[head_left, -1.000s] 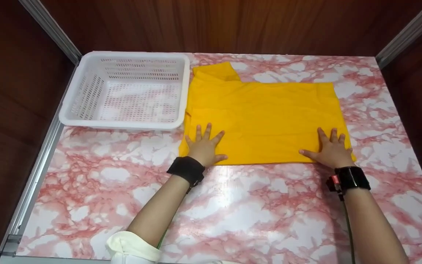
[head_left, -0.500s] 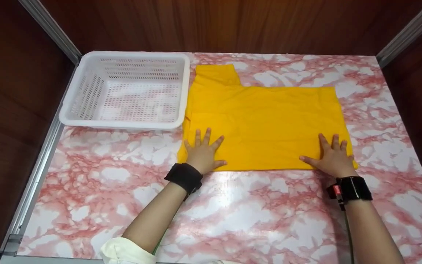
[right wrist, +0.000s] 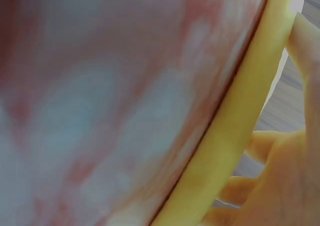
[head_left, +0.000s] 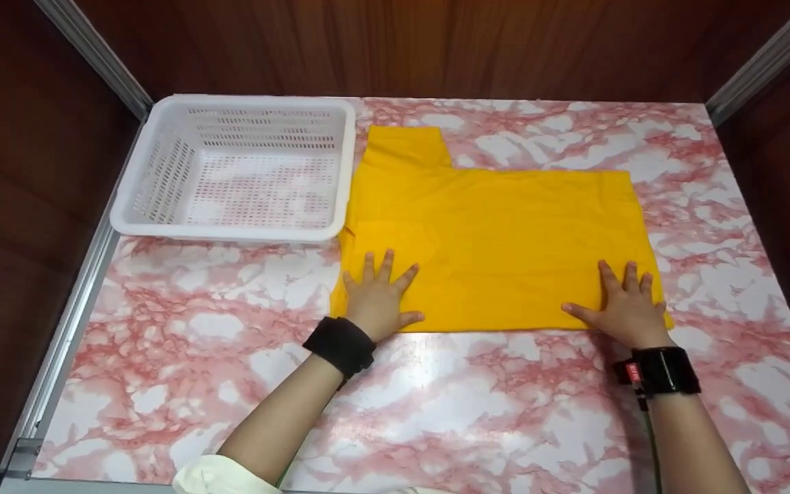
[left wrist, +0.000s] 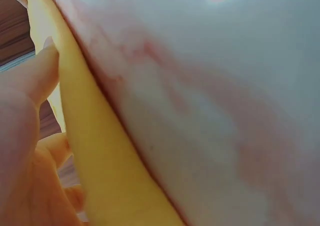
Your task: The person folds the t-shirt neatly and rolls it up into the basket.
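Observation:
A yellow T-shirt (head_left: 511, 233), folded lengthwise with one short sleeve pointing away, lies flat on the table. My left hand (head_left: 374, 302) rests with spread fingers on its near left part, by the collar end. On the near right corner, by the hem, my right hand (head_left: 631, 312) presses down, its fingers spread too. Both wrists wear black straps. The left wrist view shows the shirt's near edge (left wrist: 100, 151) beside the thumb and fingers; the right wrist view shows that edge (right wrist: 220, 136) along the other hand's fingertips.
A white perforated plastic basket (head_left: 343, 171) stands at the back left, right beside the shirt's collar end. The table (head_left: 491, 412) has a red and white marbled top. Dark wooden panels (head_left: 422, 48) with metal rails enclose it at the back and sides.
Both hands have slid toward the person, and the shirt has moved with them. The sleeve has come round straighter. The basket has stayed in place.

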